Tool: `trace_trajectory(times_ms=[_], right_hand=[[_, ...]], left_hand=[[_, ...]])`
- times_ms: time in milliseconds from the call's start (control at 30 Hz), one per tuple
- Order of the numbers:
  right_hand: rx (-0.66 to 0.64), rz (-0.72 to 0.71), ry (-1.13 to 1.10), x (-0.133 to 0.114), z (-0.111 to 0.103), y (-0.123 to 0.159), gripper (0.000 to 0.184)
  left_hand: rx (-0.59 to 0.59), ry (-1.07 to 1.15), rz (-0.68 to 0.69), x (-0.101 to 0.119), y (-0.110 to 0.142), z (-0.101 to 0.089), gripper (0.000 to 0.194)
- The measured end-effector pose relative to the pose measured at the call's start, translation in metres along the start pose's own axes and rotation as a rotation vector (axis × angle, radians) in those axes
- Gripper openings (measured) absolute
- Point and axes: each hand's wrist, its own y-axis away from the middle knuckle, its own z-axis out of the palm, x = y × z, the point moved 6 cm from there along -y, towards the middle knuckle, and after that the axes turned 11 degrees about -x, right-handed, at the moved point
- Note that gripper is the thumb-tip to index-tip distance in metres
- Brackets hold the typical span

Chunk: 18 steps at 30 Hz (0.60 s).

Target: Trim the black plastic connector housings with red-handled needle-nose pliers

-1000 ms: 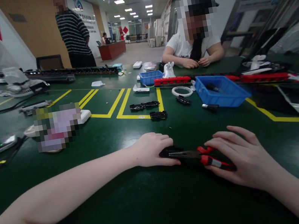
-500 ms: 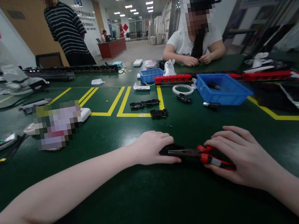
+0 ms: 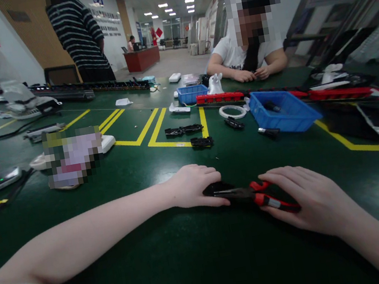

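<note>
Left of the large blue bin (image 3: 284, 114) and nearer the person, the left hand (image 3: 194, 186) pinches a black part (image 3: 213, 188) while the right hand (image 3: 310, 199) holds pliers (image 3: 260, 199) at it, which seemingly calls for steadiness.

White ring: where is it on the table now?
In the head view, the white ring lies right of centre, between the small black part and the red strip, left of the large blue bin.

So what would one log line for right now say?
left hand: holds black part | right hand: holds red-handled pliers | tips: at black part | blue bin: ahead, right
</note>
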Motion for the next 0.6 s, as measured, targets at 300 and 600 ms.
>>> trace_trajectory(times_ms=[300, 600], right_hand=[[0.007, 0.003, 0.029, 0.0002, -0.0013, 0.0007, 0.039], [0.0, 0.017, -0.06, -0.0001, 0.0017, 0.0018, 0.034]], left_hand=[[0.001, 0.035, 0.006, -0.0011, -0.0002, 0.0001, 0.043], [0.004, 0.04, 0.002, -0.0018, -0.0004, 0.0005, 0.042]])
